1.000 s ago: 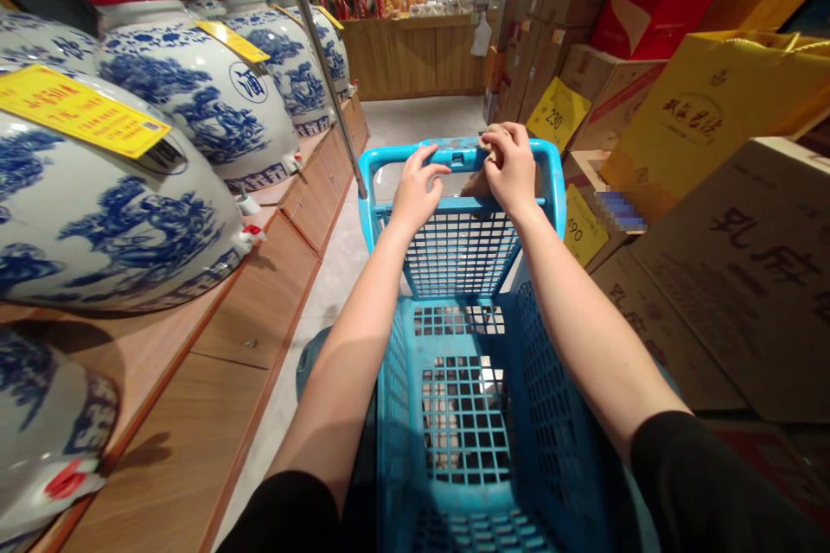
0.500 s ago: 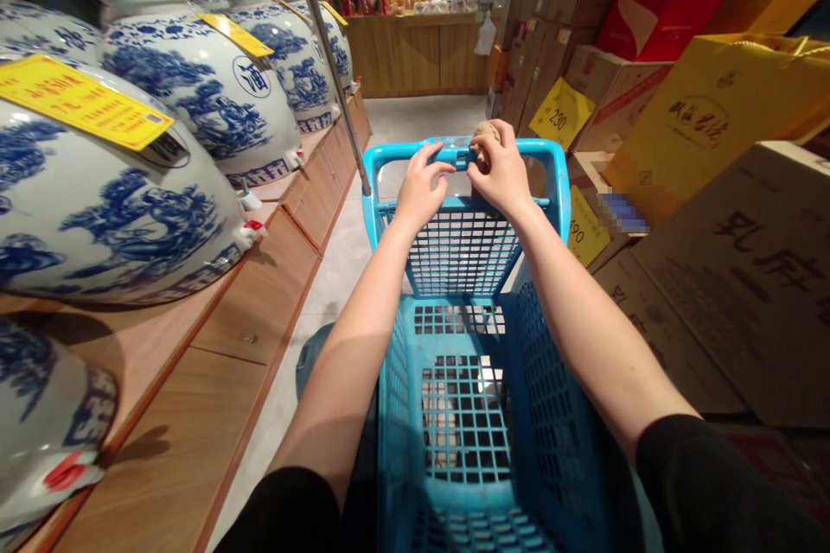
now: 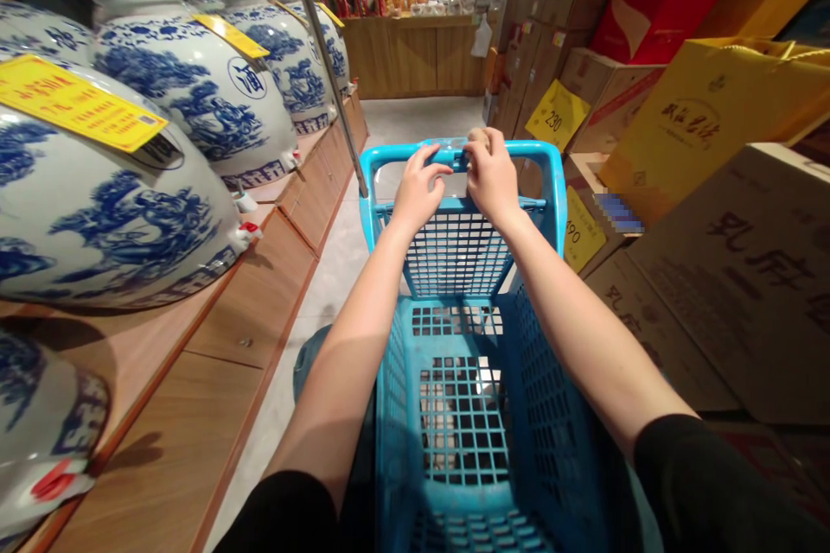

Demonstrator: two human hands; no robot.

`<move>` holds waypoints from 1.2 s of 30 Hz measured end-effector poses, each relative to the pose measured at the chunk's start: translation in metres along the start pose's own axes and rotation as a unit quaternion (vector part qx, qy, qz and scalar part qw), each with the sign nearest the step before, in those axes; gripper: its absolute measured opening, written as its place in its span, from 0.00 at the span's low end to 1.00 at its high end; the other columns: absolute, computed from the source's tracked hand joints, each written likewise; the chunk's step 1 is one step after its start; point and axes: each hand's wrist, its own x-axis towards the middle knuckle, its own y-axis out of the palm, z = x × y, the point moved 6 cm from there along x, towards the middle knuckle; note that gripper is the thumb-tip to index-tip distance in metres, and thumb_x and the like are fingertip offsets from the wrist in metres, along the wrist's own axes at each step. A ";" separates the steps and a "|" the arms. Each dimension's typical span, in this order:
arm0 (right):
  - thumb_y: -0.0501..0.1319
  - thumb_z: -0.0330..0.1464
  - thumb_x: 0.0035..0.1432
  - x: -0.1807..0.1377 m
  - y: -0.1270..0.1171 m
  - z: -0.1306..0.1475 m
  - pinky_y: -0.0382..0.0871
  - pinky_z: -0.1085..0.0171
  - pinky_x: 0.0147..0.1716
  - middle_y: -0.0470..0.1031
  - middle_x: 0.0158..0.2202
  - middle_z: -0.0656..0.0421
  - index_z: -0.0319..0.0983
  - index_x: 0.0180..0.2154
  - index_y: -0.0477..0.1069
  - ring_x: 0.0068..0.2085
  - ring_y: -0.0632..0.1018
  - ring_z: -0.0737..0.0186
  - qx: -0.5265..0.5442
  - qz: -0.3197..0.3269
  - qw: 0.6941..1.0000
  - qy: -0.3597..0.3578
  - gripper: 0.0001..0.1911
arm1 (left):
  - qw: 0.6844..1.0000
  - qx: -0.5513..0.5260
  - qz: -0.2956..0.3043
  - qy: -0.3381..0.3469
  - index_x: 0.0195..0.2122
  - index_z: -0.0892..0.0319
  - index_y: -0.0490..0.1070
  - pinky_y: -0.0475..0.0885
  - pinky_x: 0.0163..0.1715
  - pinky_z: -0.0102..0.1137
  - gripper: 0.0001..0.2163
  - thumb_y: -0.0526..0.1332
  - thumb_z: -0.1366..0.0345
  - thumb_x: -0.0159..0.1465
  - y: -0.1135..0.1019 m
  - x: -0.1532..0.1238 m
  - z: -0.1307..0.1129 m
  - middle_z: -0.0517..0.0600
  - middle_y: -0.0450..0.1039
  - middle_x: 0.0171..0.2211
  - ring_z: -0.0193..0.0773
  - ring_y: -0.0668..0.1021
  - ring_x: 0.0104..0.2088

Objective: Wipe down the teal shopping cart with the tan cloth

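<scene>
A blue plastic shopping cart with mesh walls stands in the aisle right in front of me. Both my arms reach over its basket to the far handle bar. My left hand curls its fingers over the bar left of the middle. Just to the right of it, my right hand is closed on the bar, and a small tan thing peeks out above its fingers; I cannot make out what it is. The two hands nearly touch. The cart's basket holds nothing that I can see.
Big blue-and-white ceramic jars with red cloth tops and yellow tags line a wooden shelf on the left. A slanted metal pole crosses there. Stacked cardboard boxes and a yellow box crowd the right. A wooden counter closes the aisle.
My right hand slid left along the handle, closer to the left hand, and closed down over the tan thing. My left hand stayed where it was.
</scene>
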 end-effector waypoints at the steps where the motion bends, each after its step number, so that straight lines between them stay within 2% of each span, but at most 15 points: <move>1: 0.54 0.26 0.67 -0.001 0.004 0.006 0.71 0.47 0.63 0.69 0.67 0.50 0.45 0.53 0.74 0.64 0.73 0.47 0.000 0.007 1.000 -0.018 0.18 | 1.000 -0.003 -0.001 -0.001 0.41 0.53 0.79 0.60 0.74 0.52 0.13 0.58 0.75 0.65 0.000 0.000 0.000 0.52 0.71 0.67 0.48 0.68 0.72; 4: 0.53 0.28 0.69 -0.002 0.009 0.012 0.72 0.48 0.62 0.70 0.66 0.51 0.46 0.55 0.74 0.65 0.73 0.47 0.006 0.022 0.998 -0.052 0.19 | 1.000 -0.012 0.002 -0.006 0.40 0.54 0.79 0.60 0.74 0.52 0.12 0.58 0.76 0.64 -0.002 0.001 0.000 0.53 0.71 0.67 0.49 0.68 0.72; 8: 0.53 0.28 0.68 0.000 0.001 -0.011 0.76 0.46 0.58 0.68 0.66 0.48 0.45 0.61 0.70 0.63 0.75 0.46 0.008 -0.018 0.999 -0.025 0.22 | 1.000 -0.013 0.004 -0.004 0.40 0.55 0.79 0.59 0.74 0.53 0.13 0.57 0.76 0.64 -0.002 0.000 -0.002 0.54 0.71 0.67 0.49 0.68 0.72; 11: 0.52 0.27 0.67 0.001 0.001 -0.018 0.74 0.46 0.60 0.68 0.66 0.48 0.44 0.63 0.67 0.63 0.74 0.47 0.017 -0.038 0.999 -0.023 0.25 | 1.000 -0.012 0.004 0.001 0.42 0.56 0.79 0.60 0.74 0.54 0.13 0.57 0.76 0.65 -0.002 -0.001 -0.003 0.54 0.71 0.67 0.50 0.67 0.72; 14: 0.51 0.25 0.65 0.002 0.008 -0.014 0.72 0.44 0.63 0.71 0.64 0.47 0.42 0.65 0.63 0.64 0.74 0.48 0.037 -0.022 0.998 -0.044 0.28 | 1.000 -0.021 -0.003 0.004 0.49 0.56 0.78 0.59 0.74 0.54 0.16 0.57 0.76 0.64 -0.001 -0.001 0.000 0.55 0.71 0.67 0.50 0.68 0.71; 16: 0.52 0.25 0.65 0.003 0.008 -0.017 0.73 0.42 0.61 0.72 0.62 0.47 0.41 0.66 0.60 0.62 0.75 0.48 0.048 -0.023 0.998 -0.033 0.28 | 0.999 -0.030 -0.023 0.000 0.56 0.55 0.74 0.59 0.75 0.51 0.21 0.57 0.76 0.64 -0.002 -0.001 0.004 0.55 0.70 0.67 0.49 0.68 0.72; 19: 0.52 0.28 0.68 0.004 0.001 -0.027 0.71 0.39 0.62 0.69 0.64 0.46 0.42 0.63 0.64 0.64 0.73 0.46 0.031 -0.056 0.998 -0.008 0.24 | 0.998 -0.039 -0.052 -0.022 0.64 0.55 0.69 0.57 0.76 0.47 0.27 0.57 0.76 0.63 -0.004 0.000 0.013 0.56 0.68 0.69 0.48 0.67 0.72; 22: 0.53 0.30 0.69 0.001 -0.005 -0.025 0.71 0.37 0.62 0.63 0.68 0.48 0.44 0.57 0.72 0.67 0.68 0.41 -0.012 -0.089 0.996 0.010 0.18 | 0.997 -0.045 -0.041 -0.048 0.65 0.56 0.67 0.56 0.76 0.46 0.27 0.57 0.76 0.63 -0.002 0.000 0.020 0.57 0.68 0.69 0.50 0.67 0.72; 25: 0.52 0.29 0.69 -0.001 0.001 -0.009 0.72 0.39 0.61 0.68 0.64 0.48 0.46 0.55 0.75 0.64 0.70 0.42 -0.028 -0.064 0.998 -0.006 0.19 | 0.997 -0.049 -0.029 -0.059 0.65 0.56 0.68 0.58 0.75 0.47 0.27 0.58 0.76 0.63 -0.001 0.000 0.022 0.57 0.68 0.69 0.50 0.68 0.71; 28: 0.52 0.28 0.69 0.000 0.006 0.003 0.66 0.40 0.66 0.73 0.61 0.49 0.46 0.59 0.73 0.63 0.71 0.45 -0.028 -0.018 0.998 -0.051 0.22 | 0.997 -0.047 -0.029 -0.060 0.65 0.58 0.68 0.61 0.74 0.46 0.27 0.57 0.76 0.63 -0.002 -0.001 0.021 0.59 0.68 0.69 0.49 0.68 0.71; 30: 0.53 0.27 0.67 0.001 0.004 -0.001 0.63 0.38 0.67 0.73 0.61 0.50 0.46 0.60 0.72 0.64 0.71 0.44 -0.037 0.000 0.998 -0.056 0.24 | 0.996 -0.051 -0.029 -0.060 0.65 0.57 0.68 0.63 0.73 0.47 0.27 0.57 0.76 0.63 -0.002 -0.001 0.021 0.58 0.68 0.69 0.49 0.68 0.71; 34: 0.53 0.26 0.65 0.004 -0.001 -0.018 0.64 0.36 0.65 0.72 0.61 0.46 0.42 0.62 0.71 0.64 0.70 0.41 -0.032 0.005 0.999 -0.017 0.26 | 0.996 -0.062 -0.026 -0.060 0.65 0.55 0.68 0.63 0.73 0.47 0.28 0.57 0.76 0.63 -0.002 -0.001 0.022 0.56 0.67 0.69 0.49 0.68 0.71; 36: 0.54 0.25 0.63 0.004 0.003 -0.017 0.63 0.36 0.66 0.70 0.63 0.45 0.41 0.62 0.70 0.66 0.69 0.41 -0.020 0.008 1.000 -0.022 0.27 | 0.996 -0.066 -0.024 -0.060 0.65 0.55 0.68 0.62 0.74 0.48 0.28 0.57 0.76 0.63 -0.001 -0.001 0.022 0.57 0.67 0.69 0.49 0.68 0.71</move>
